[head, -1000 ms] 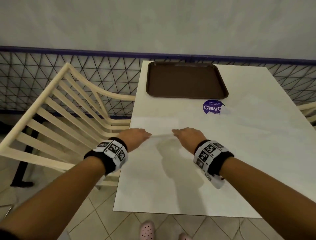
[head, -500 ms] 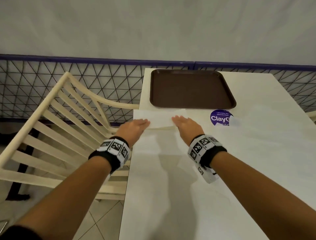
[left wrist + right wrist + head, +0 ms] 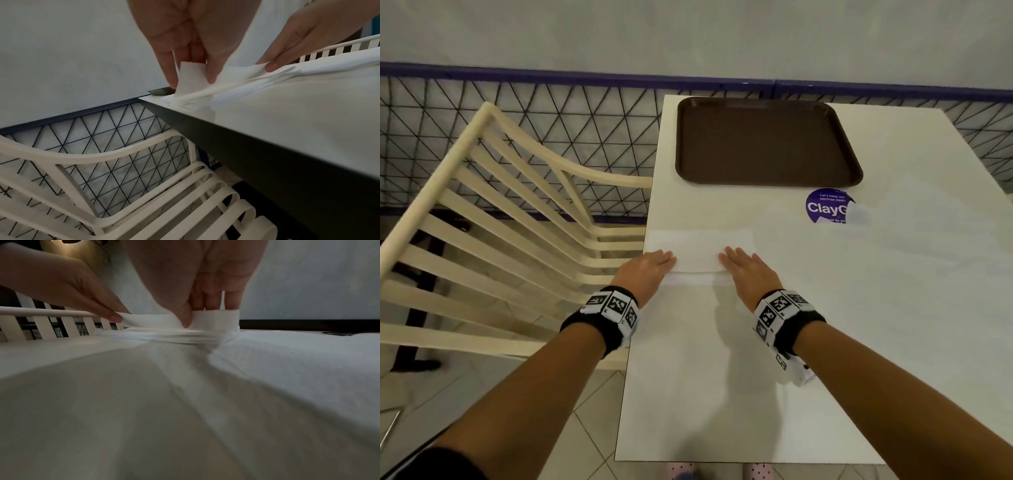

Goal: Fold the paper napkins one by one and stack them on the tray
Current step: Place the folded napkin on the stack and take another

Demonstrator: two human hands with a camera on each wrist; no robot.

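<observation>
The left hand (image 3: 650, 267) sits just left of centre in the head view, thumb and fingers pinching the near left edge of a white paper napkin (image 3: 698, 250); the left wrist view shows the thin sheet caught between thumb and fingers (image 3: 211, 71), its corner lifted; the right hand (image 3: 746, 270), just right of centre, pinches the same napkin's near right edge, the thumb (image 3: 185, 316) under the sheet and the fingers above; the napkin lies across a low stack of white paper napkins (image 3: 164, 335) at the left edge of the white rectangular table (image 3: 722, 377); above the hands, in the upper middle of the frame, a dark brown plastic tray (image 3: 763, 140) rests on the table, well apart from the napkin; a round purple sticker (image 3: 825, 205) lies just below the tray's lower right corner; a cream slatted chair (image 3: 500, 219) fills the left of the frame, with a black wire mesh fence (image 3: 551, 113) behind it
</observation>
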